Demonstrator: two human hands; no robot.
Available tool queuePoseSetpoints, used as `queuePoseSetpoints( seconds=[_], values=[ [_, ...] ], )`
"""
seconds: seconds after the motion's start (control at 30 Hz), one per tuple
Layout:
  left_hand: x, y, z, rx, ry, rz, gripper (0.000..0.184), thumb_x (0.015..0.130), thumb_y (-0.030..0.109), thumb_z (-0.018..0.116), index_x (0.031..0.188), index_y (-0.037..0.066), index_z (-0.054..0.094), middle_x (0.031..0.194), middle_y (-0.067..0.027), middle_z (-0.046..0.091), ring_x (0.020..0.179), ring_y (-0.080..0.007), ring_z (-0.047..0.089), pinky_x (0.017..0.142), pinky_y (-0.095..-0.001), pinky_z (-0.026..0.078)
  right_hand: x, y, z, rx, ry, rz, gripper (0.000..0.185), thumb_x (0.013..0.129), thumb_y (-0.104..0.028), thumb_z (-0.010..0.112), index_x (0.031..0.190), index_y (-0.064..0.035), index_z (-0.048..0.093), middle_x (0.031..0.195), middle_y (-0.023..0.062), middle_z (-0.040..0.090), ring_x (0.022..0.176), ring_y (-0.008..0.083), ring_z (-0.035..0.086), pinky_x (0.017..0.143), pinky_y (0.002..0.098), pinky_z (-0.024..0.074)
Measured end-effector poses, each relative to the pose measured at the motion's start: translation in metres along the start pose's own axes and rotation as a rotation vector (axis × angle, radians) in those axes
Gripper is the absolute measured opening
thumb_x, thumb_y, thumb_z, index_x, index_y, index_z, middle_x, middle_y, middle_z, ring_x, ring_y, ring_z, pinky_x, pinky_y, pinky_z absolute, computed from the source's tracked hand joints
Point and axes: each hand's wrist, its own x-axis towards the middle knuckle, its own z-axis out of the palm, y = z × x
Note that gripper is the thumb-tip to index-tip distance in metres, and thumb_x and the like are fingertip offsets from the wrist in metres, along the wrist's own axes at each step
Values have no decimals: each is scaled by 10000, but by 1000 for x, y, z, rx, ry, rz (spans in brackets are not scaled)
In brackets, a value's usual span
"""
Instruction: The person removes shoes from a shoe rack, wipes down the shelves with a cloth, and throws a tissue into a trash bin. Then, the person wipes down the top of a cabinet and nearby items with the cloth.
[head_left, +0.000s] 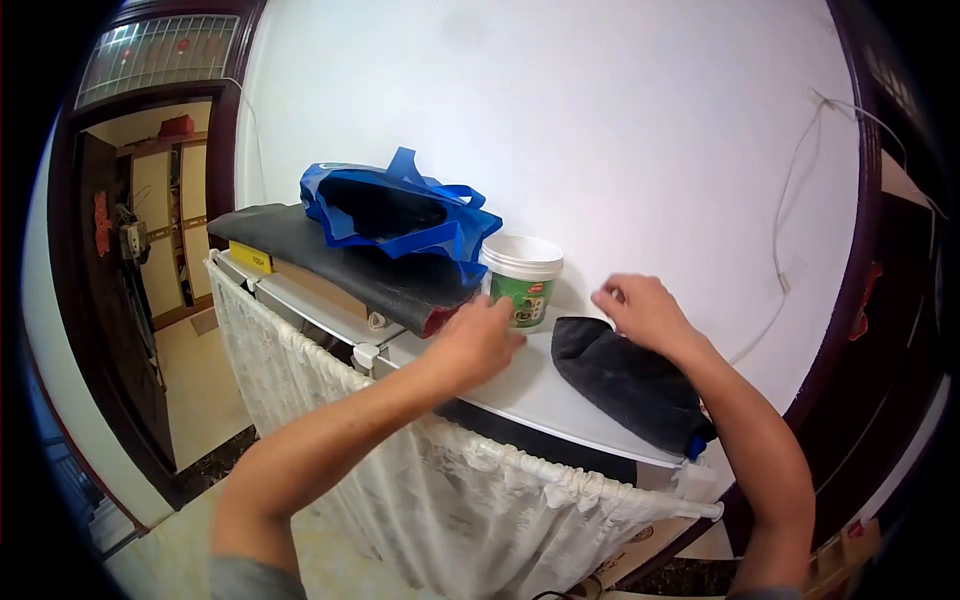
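Observation:
My left hand (pixel 482 338) is in front of the white and green bucket (pixel 524 262), near the red end of a dark folded mat (pixel 330 255). Its fingers are partly bent and apart, and nothing shows in them. Above the dark cloth (pixel 625 380) on the white top (pixel 520 385), my right hand (pixel 640 308) hangs with its fingers curled; what they hold, if anything, is too small to tell. The blue bag (pixel 385 205) lies open on the mat, left of the bucket.
A lace curtain (pixel 500 510) hangs on a rod along the front edge of the white top. Behind is a white wall (pixel 640 130) with a loose cable (pixel 785 235). A doorway stands at the left, a dark door frame at the right.

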Motion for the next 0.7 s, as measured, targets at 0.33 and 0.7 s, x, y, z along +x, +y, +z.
queuePoseSetpoints(
  seconds=[0.33, 0.7],
  values=[
    [-15, 6, 0, -90, -6, 87, 423, 695, 57, 686, 1057, 69, 468, 1064, -189, 501, 1001, -415, 533, 865, -489, 447, 56, -22, 57, -17, 0, -97, 371, 911, -209, 565, 1255, -110, 471, 995, 212, 674, 917, 398, 648, 811, 461, 500],
    [-57, 19, -87, -1006, 77, -88, 311, 712, -6, 723, 913, 70, 498, 981, -47, 581, 922, -132, 563, 834, -270, 465, -33, -31, 8, -371, 350, -575, 185, 868, -127, 635, 990, -78, 505, 741, 136, 562, 611, 327, 617, 508, 418, 510]
  ],
)
